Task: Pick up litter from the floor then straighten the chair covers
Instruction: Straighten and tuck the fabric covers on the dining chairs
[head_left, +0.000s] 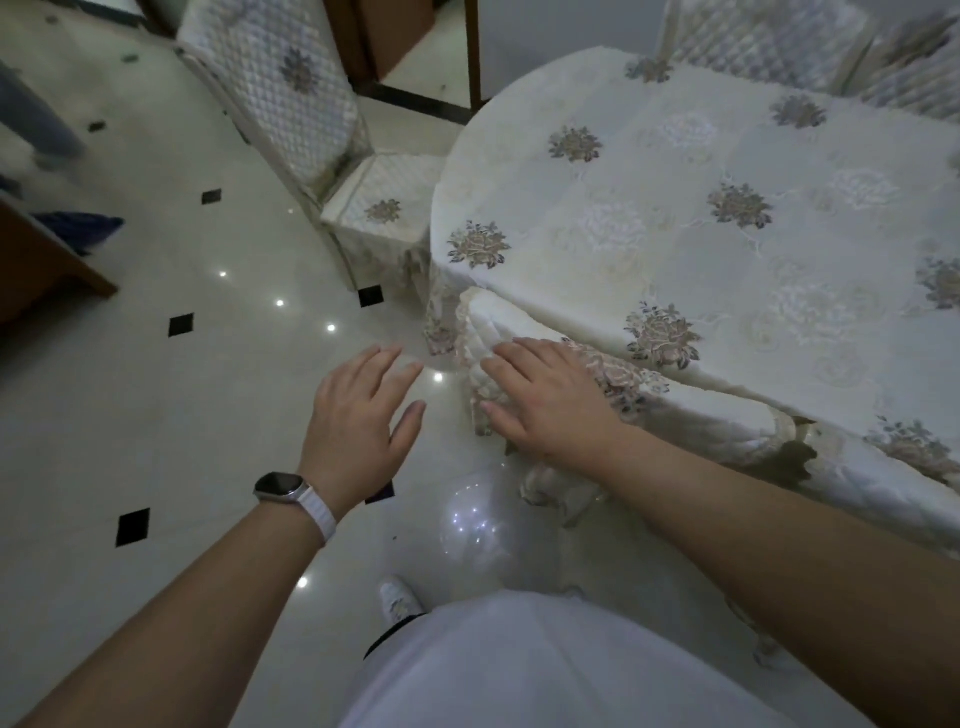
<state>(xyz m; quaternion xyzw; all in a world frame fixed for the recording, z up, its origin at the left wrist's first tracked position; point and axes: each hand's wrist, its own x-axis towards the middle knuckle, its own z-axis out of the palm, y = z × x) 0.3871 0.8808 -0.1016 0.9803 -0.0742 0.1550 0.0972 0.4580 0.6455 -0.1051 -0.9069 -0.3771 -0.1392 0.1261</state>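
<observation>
Directly beneath right grip (545, 400), chair cover (485, 319).

Nearest chair cover (480, 332) largely behind tablecloth (727, 234) and right hand (545, 400).

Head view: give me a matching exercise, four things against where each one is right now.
Things:
1. left hand
2. right hand
3. watch
4. shoe

Places:
A. lies flat on the chair cover beside the table
B. on the floor, next to the white garment at the bottom edge
C. strapped round the left wrist
D. in the air above the floor, fingers spread, touching nothing

Pairs: 1-D; 2-A; 3-C; 4-B
</observation>
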